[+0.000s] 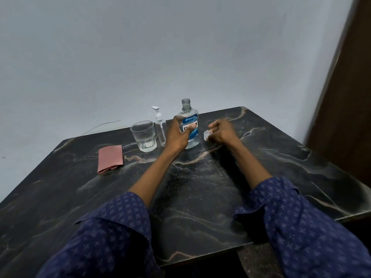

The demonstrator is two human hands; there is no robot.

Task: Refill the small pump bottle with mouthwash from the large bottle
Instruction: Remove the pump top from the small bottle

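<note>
Large bottle (189, 125) upright, open neck up, gripped by left hand (178, 135); right hand (220, 131) beside it pinches cap (207, 135).

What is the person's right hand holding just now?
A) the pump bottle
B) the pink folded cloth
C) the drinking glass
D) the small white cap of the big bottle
D: the right hand pinches the small white cap just right of the large mouthwash bottle, whose neck stands open, while the left hand grips that bottle.
</note>
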